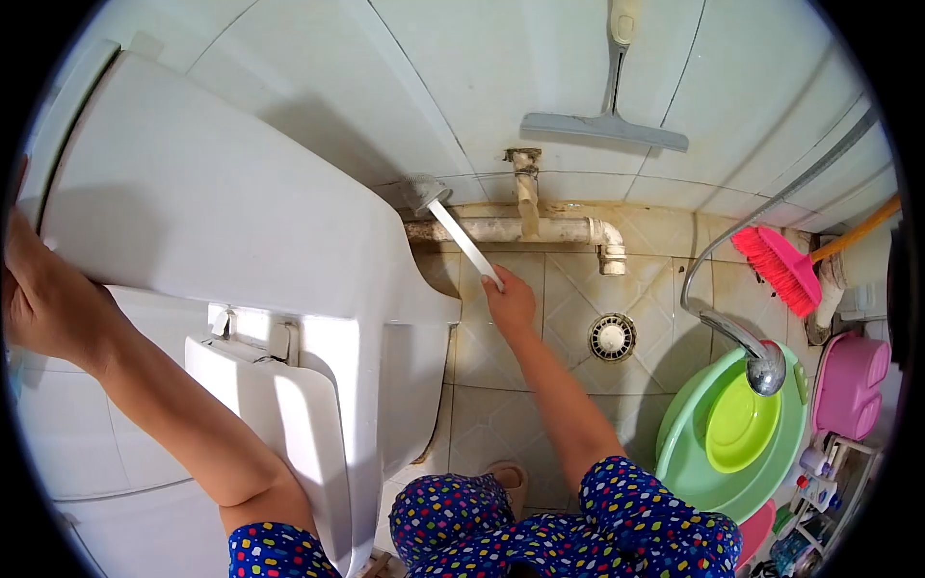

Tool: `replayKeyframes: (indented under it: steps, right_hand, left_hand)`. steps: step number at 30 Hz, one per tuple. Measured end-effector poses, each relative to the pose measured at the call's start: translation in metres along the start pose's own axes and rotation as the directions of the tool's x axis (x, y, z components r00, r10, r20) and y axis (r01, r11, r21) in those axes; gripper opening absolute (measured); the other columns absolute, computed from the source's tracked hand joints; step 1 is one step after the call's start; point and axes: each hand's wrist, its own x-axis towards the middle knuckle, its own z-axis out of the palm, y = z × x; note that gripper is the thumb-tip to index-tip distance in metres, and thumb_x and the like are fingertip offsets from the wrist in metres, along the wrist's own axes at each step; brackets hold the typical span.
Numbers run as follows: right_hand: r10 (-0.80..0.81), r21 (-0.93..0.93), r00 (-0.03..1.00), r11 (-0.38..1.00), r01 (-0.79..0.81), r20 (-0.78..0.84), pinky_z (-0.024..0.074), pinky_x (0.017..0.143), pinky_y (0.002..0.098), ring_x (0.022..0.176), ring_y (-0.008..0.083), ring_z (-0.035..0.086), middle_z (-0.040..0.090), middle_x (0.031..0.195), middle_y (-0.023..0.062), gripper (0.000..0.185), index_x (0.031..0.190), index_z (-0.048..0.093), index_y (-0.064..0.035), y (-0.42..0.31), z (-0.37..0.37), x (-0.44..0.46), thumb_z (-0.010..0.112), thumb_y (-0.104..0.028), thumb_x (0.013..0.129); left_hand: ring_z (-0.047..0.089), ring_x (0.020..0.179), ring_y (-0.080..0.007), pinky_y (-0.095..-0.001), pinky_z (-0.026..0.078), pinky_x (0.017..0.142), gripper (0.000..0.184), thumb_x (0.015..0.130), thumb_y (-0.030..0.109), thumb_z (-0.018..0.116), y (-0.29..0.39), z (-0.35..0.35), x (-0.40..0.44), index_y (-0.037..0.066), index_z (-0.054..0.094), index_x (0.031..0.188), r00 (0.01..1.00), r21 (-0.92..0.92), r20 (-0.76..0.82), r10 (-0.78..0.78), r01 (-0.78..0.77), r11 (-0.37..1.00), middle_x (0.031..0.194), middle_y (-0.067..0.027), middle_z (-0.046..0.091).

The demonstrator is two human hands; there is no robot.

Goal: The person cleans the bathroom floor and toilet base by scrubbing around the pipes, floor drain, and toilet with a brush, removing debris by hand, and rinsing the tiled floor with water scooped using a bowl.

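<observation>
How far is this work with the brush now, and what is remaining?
Done: the brush is in the right hand, its head at the wall beside the toilet. In hand: probably scrubbing there, with the left hand near the toilet's far edge. Left, it seems: brown stains on the pipe and on the floor along the wall. How much is already scrubbed, I cannot tell.

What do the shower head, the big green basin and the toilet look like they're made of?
Shower head: mirror-like chrome finish, so plated plastic or metal; the look doesn't settle it.
Green basin: smooth plastic, judging by its even color and thin rim.
Toilet: probably glazed ceramic, given the glossy white, rounded surface.
</observation>
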Motion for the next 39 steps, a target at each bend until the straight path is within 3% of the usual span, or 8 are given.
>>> replayKeyframes:
  steps: [5,18,21,27,30,33,35,39]
  right_hand:
    - [-0.011,0.076,0.995,0.997,0.019,-0.102,0.0466,0.064,0.0364,0.069,0.0284,0.06,0.064,0.081,0.0114,0.032,0.109,0.062,-0.0184,0.05,-0.01,-0.004,0.061,-0.031,0.079]
    - [0.014,0.223,0.996,0.975,0.005,-0.083,0.0451,0.062,0.0323,0.064,0.0217,0.059,0.065,0.081,0.0108,0.034,0.114,0.06,-0.0249,0.032,-0.016,-0.001,0.061,-0.025,0.08]
    - [0.031,0.217,0.997,0.976,-0.016,-0.068,0.0456,0.064,0.0316,0.066,0.0217,0.059,0.065,0.082,0.01,0.034,0.114,0.06,-0.0255,0.033,-0.015,-0.001,0.061,-0.024,0.08]
    - [0.062,0.126,0.995,0.989,-0.072,0.075,0.044,0.067,0.0241,0.07,0.0106,0.057,0.066,0.088,0.0048,0.035,0.112,0.062,-0.0185,-0.025,-0.003,0.005,0.064,-0.019,0.077]
    - [-0.048,0.212,0.996,0.975,0.064,-0.082,0.0455,0.064,0.0296,0.069,0.0199,0.06,0.066,0.088,0.0093,0.034,0.112,0.061,-0.0216,0.018,-0.014,0.003,0.063,-0.022,0.078]
    - [0.083,0.224,0.996,0.972,-0.071,-0.042,0.0458,0.064,0.028,0.072,0.0198,0.062,0.066,0.088,0.0086,0.033,0.112,0.061,-0.0202,0.027,-0.034,-0.01,0.062,-0.022,0.08]
    - [-0.003,0.263,0.994,0.964,0.033,-0.113,0.0457,0.064,0.0274,0.072,0.0194,0.062,0.066,0.088,0.0081,0.032,0.112,0.061,-0.0208,0.027,-0.021,-0.013,0.062,-0.022,0.08]
    - [-0.146,0.241,0.974,0.953,0.186,-0.175,0.0437,0.067,0.021,0.073,0.0071,0.057,0.067,0.093,0.0031,0.032,0.112,0.062,-0.0158,-0.027,-0.015,-0.015,0.063,-0.016,0.08]
  left_hand:
    - [0.06,0.068,-0.0124,-0.0244,0.05,0.062,0.015,0.087,0.008,0.055,-0.053,-0.024,0.013,-0.003,0.064,0.091,0.972,-0.065,0.186,0.141,-0.131,0.989,0.086,-0.0105,0.066]
    - [0.039,0.052,-0.0103,-0.0231,0.038,0.058,0.025,0.088,0.014,0.043,-0.032,-0.018,0.002,-0.004,0.059,0.087,0.986,-0.057,0.141,-0.09,0.099,0.993,0.088,-0.0103,0.054]
    - [0.04,0.039,-0.0041,-0.0186,0.038,0.042,0.037,0.088,0.011,0.049,-0.047,-0.029,-0.003,0.006,0.052,0.051,0.984,0.036,0.175,-0.042,0.036,0.999,0.046,0.0019,0.049]
    - [0.04,0.038,-0.0058,-0.0195,0.039,0.042,0.037,0.087,0.011,0.049,-0.038,-0.025,-0.003,0.007,0.052,0.051,0.993,0.083,0.117,-0.023,0.013,0.996,0.046,0.0011,0.047]
    - [0.044,0.044,-0.0053,-0.0181,0.04,0.046,0.032,0.088,0.012,0.048,-0.042,-0.024,0.001,0.004,0.062,0.06,0.987,0.098,0.134,-0.088,0.075,0.992,0.051,0.0013,0.054]
    - [0.042,0.048,-0.0016,-0.0144,0.035,0.046,0.028,0.089,0.012,0.046,-0.033,-0.012,0.012,0.003,0.068,0.076,0.983,-0.066,0.056,0.175,-0.171,0.983,0.064,0.0028,0.062]
    - [0.063,0.07,-0.0201,-0.0329,0.054,0.076,0.014,0.087,-0.003,0.048,-0.054,-0.019,0.019,-0.007,0.061,0.086,0.946,-0.164,0.167,0.278,-0.251,0.954,0.086,-0.0154,0.064]
    - [0.064,0.072,-0.0211,-0.0351,0.053,0.079,0.019,0.088,-0.006,0.042,-0.06,-0.025,0.016,-0.008,0.06,0.083,0.95,-0.136,0.21,0.229,-0.204,0.969,0.084,-0.0157,0.064]
